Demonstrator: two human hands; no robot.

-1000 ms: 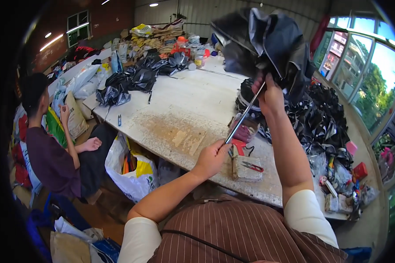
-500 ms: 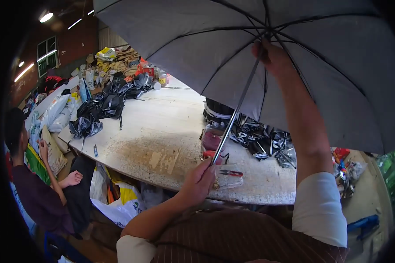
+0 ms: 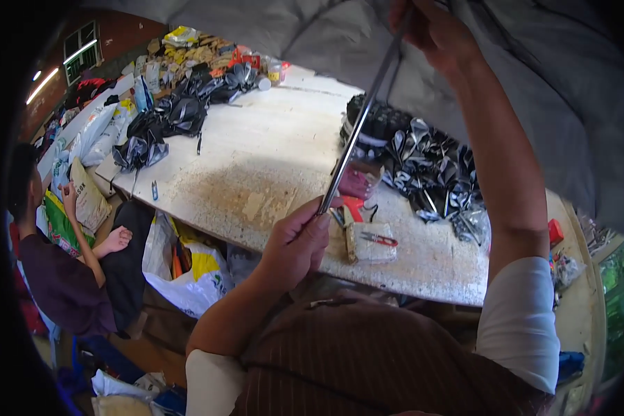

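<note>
Worn white table (image 3: 256, 159); yellow-white bag (image 3: 194, 270) below; hands grip umbrella shaft (image 3: 357, 132).

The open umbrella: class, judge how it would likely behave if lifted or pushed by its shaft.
The shaft looks like a straight metal rod, so probably stiff. The grey canopy is thin fabric spread wide, so likely light yet prone to sway or catch air. Left hand and right hand both grip the shaft, suggesting it is unwieldy.

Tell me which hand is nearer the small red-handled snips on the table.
Left. The left hand grips the umbrella shaft's lower end just beside the snips; the right hand is high up the shaft under the canopy.
</note>
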